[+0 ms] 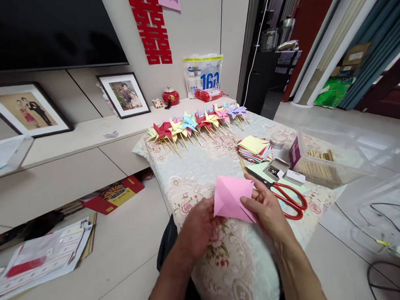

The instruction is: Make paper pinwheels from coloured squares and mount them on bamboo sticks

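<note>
Both hands hold a folded pink paper square above the near part of the table.

The left hand [198, 227] pinches the pink paper [233, 197] at its lower left edge, fingers closed on it; the right hand [267, 206] clamps the lower right corner, thumb on top. Red-handled scissors [283, 194] lie just right of the right hand, touching nothing held. Farther off sit a stack of coloured paper squares [254, 148], a small open box [276, 168] and a clear plastic bin [333, 155]; a row of paper pinwheels [199, 122] lines the far edge of the floral tablecloth [201, 167].
</note>
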Demonstrator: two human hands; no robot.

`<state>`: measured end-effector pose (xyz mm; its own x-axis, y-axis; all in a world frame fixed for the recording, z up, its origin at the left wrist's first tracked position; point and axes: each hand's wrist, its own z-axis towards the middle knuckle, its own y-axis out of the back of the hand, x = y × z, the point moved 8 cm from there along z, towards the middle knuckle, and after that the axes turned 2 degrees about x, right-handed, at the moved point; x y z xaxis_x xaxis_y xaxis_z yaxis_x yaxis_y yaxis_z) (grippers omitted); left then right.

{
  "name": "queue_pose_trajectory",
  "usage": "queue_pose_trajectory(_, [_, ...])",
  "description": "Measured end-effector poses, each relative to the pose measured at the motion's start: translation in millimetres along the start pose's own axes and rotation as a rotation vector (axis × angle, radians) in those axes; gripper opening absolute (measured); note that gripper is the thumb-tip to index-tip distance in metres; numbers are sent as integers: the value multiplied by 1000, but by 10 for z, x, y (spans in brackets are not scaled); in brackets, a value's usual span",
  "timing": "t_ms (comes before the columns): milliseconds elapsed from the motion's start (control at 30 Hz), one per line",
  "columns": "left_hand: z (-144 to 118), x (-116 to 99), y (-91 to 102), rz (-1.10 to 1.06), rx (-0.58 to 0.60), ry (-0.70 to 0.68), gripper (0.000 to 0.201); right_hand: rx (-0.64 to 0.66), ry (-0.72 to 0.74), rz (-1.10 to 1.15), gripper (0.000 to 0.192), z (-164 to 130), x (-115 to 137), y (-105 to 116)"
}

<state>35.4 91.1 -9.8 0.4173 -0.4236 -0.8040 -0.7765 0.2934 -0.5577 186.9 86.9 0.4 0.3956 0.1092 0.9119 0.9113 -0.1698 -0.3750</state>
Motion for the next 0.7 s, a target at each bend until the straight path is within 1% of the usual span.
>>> queue_pose_trajectory(33, [19,-49,28,-33,11,10,46,45,-4,-30,96,47,35,-33])
queue_pose_trajectory(67, [42,-108,56,-48,13,0,49,93,-11,-64,94,102,66,-76])
queue_pose_trajectory(167, [140,-236,90,0,18,-23,38,227,-30,-189,86,307,146,-225])
queue_pose_trajectory(267, [285,-286,130,35,-35,-21,39,321,-20,-305,79,552,210,-340])
queue_pose_trajectory(300, [344,-305,147,35,-62,-35,40,333,2,-358,76,635,233,-359])
queue_pose_trajectory(333, [407,-326,157,37,-80,-55,41,318,53,-415,72,717,272,-359])
queue_pose_trajectory(367, [473,-348,171,29,-104,-79,41,270,136,-472,67,789,332,-339])
queue_pose_trajectory(400, [540,-367,198,15,-145,-102,42,181,253,-523,61,839,416,-295])
queue_pose_trajectory(433, [606,-383,235,-2,-202,-123,42,62,394,-564,53,851,513,-237])
queue_pose_trajectory(500, [736,-405,304,-51,-318,-159,40,-178,655,-651,37,763,652,-138])
queue_pose_trajectory(533, [804,-407,321,-86,-358,-171,39,-233,749,-712,29,701,671,-142])
queue_pose_trajectory(567, [874,-405,328,-125,-388,-181,38,-239,835,-776,21,639,671,-181])
queue_pose_trajectory(633, [1015,-397,315,-210,-411,-205,39,-154,954,-890,10,548,620,-302])
queue_pose_trajectory(700, [1139,-379,286,-253,-406,-222,38,-55,994,-985,10,523,542,-394])
